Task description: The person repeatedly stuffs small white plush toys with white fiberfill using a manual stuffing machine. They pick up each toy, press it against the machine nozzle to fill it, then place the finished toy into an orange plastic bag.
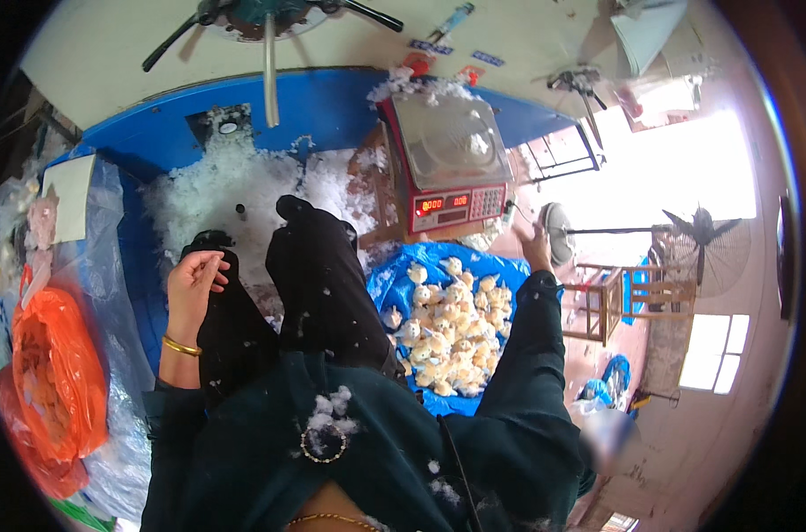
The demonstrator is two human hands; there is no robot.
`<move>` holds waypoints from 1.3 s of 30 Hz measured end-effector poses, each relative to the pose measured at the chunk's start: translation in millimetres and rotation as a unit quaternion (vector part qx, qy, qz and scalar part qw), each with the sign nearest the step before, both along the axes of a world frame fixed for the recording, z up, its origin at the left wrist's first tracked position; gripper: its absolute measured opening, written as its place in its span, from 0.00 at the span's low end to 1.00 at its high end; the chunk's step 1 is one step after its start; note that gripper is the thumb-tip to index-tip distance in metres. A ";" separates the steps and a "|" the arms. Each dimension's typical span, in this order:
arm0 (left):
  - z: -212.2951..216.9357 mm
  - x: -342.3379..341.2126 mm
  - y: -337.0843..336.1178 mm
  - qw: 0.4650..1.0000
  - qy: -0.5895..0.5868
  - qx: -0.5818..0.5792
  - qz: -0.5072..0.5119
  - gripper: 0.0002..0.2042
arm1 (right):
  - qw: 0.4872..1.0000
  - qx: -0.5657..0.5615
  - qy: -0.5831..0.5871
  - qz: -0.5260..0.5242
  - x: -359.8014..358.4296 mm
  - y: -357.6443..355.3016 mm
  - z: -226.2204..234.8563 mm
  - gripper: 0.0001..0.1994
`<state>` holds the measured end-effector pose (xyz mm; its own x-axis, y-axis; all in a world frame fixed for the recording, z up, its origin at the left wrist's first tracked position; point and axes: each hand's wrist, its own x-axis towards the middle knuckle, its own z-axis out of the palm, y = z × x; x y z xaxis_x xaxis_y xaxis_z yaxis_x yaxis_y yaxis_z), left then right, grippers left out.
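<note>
Toys (447, 332) left of right hand (537, 248)

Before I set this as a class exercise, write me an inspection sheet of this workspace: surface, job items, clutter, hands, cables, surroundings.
Surface: white fluff spread before the knees, near blue panels.
Job items: cream stuffed toys heaped in an open blue bag; digital scale with lit red digits.
Clutter: orange plastic bag and clear plastic sheeting at the left.
Left hand: fingers loosely bent, nothing seen held.
Right hand: near the scale's lower right corner; grip unclear.
Cables: thin dark line beside the scale, possibly a cable; ends unclear.
Surroundings: pedestal fan, wooden stool and bright window at the right.
</note>
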<state>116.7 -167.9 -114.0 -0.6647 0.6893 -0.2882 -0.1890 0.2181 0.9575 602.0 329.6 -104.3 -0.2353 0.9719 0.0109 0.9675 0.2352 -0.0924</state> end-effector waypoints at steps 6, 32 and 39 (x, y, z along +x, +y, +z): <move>12.4 -6.2 -32.2 0.997 0.012 -0.024 0.077 0.08 | 0.976 0.079 0.192 -0.065 -176.7 101.4 -32.8 0.43; -2.9 -190.3 -443.3 0.620 0.251 -0.663 0.335 0.25 | 0.808 -0.350 0.161 0.446 -383.0 -153.9 -6.7 0.13; -47.4 -206.4 -413.2 0.789 -0.084 0.084 0.603 0.10 | 0.849 -0.383 0.139 0.337 -331.9 -150.7 19.4 0.12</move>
<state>-89.7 -581.1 -161.4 -0.8284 -0.3766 -0.4146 -0.2904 -0.3441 0.8929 270.1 178.9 -84.9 -0.8322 0.3639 -0.4183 0.5532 0.4943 -0.6706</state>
